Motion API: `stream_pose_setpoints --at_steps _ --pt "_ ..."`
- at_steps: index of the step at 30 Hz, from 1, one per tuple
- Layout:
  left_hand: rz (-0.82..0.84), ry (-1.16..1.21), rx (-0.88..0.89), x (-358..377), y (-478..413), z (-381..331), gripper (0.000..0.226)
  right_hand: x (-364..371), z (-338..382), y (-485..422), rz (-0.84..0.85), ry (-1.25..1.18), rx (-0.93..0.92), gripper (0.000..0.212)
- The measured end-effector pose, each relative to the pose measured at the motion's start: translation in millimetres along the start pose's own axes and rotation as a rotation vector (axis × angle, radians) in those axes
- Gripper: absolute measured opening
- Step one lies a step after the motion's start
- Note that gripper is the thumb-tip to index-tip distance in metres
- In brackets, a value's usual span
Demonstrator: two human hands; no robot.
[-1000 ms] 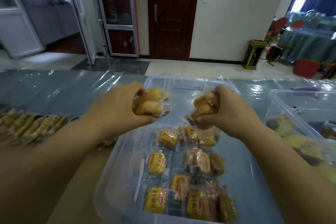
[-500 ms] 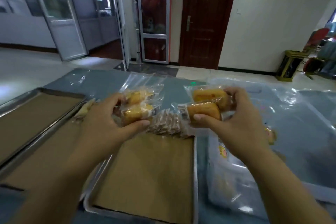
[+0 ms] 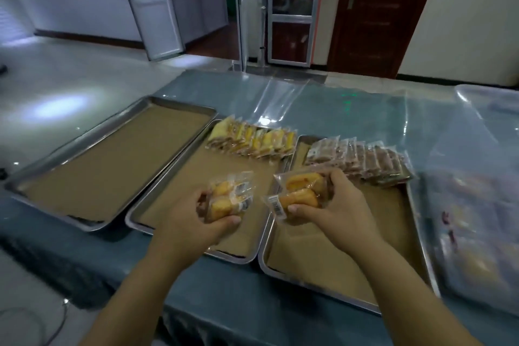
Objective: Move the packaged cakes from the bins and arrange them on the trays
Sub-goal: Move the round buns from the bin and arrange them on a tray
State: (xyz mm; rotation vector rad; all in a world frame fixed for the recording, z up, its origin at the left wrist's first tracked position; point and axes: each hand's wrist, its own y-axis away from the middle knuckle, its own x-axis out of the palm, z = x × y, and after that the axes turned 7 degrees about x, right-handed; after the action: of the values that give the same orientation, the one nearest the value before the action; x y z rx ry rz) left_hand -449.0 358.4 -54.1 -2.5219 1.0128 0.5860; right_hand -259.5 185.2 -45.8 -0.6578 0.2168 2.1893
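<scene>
Head view, left hand (image 3: 196, 216) gripping two packaged cakes (image 3: 229, 199) above the middle tray (image 3: 179, 174), right hand (image 3: 337, 205) gripping two more wrapped cakes (image 3: 300, 191) over the right tray (image 3: 415, 222), rows of packets at both trays' far ends

Trays (image 3: 129, 218) are showing polished, reflective metal; liners (image 3: 112, 160) are looking like matt brown paper; cake wrappers (image 3: 242, 186) are reading as clear glossy plastic; tabletop (image 3: 337, 112) is lying under wrinkled shiny film over blue-grey cloth.

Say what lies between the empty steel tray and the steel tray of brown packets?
Another paper-lined steel tray holding yellow cake packets; head view.
</scene>
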Motion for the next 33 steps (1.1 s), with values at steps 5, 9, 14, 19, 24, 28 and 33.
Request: stream_pose_setpoints --at_steps 5,9,14,19,24,28,33 --pt "0.015 -0.081 -0.086 -28.0 -21.1 49.1 0.048 61.7 -5.8 -35.3 0.113 0.003 0.056 0.065" --pt "0.062 -0.092 -0.141 -57.5 -54.9 85.3 0.048 108.7 -4.9 -78.4 0.134 0.002 0.086 0.067" --pt "0.056 0.055 -0.214 -88.8 -105.2 124.1 0.056 159.6 -0.2 -135.2 0.119 0.007 0.154 0.073" --pt "0.011 0.163 -0.263 -102.9 -144.4 155.1 0.055 196.2 9.5 -167.7 0.116 -0.033 0.174 0.075" --pt "-0.038 0.126 -0.268 -117.2 -183.4 179.9 0.054 220.0 27.8 -191.6 0.102 -0.025 0.154 0.067" --pt "0.023 0.084 -0.254 -138.4 -222.2 198.7 0.057 241.9 43.1 -215.3 0.063 -0.052 0.186 0.071" --pt "0.072 0.048 -0.235 -161.2 -285.1 238.3 0.047 285.6 65.4 -251.7 -0.05 -0.063 0.233 0.062"
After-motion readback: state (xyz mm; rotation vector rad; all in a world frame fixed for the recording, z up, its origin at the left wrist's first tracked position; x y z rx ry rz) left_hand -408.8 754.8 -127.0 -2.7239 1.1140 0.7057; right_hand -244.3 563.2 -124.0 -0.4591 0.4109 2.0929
